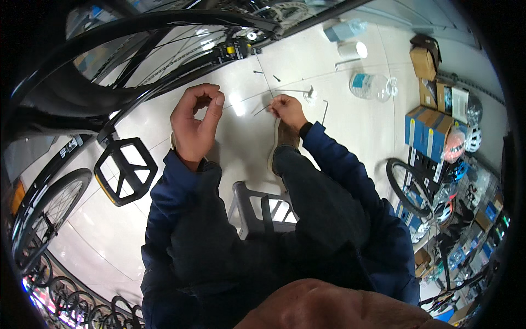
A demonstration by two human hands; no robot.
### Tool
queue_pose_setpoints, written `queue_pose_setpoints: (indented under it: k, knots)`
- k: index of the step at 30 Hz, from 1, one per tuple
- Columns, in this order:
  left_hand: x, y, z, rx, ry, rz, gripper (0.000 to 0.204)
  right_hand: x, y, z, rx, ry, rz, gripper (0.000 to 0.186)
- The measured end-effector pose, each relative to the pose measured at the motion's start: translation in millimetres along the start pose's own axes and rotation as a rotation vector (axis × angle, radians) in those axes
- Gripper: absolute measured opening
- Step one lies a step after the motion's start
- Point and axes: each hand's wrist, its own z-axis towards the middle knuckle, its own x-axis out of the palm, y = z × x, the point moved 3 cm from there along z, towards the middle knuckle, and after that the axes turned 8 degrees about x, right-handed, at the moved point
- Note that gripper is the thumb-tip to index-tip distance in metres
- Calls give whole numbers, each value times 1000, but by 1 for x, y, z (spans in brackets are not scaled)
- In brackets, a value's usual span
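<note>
My left hand is raised beside a black bicycle frame, its fingers curled and the thumb close to the forefinger. Whatever may be between those fingertips is too small or hidden to see. My right hand pinches a thin rod that points down to the left; its exact kind is unclear. A black platform pedal hangs left of my left hand. Ahead of both hands is a dark brake caliper with a yellow part. Two small dark bolts lie on the floor.
L-shaped hex keys lie on the tiles right of my right hand. Farther off stand a clear plastic bottle and a white cup. Boxes, helmets and a tyre line the right side. A grey stool is under me.
</note>
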Motion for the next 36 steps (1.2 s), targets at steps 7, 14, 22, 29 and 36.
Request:
queue_pose_setpoints:
  k: [7,14,22,29,36]
  knots:
    - [16,45,-11,-243,95,-111,22,-44,-55,35,-49,-121,-62,23]
    - [18,49,-15,-292,118,-93,24,-223,-128,-18,82,-876,-116,32]
    - [27,52,-13,-308,177,-48,24,-242,-203,-107,261,-630,-743,41]
    - [34,56,-12,-290,198,-26,24,-174,-236,-127,359,-554,-702,53]
    - [5,93,-42,-565,420,-20,28,-156,-168,-85,-151,-647,-667,23]
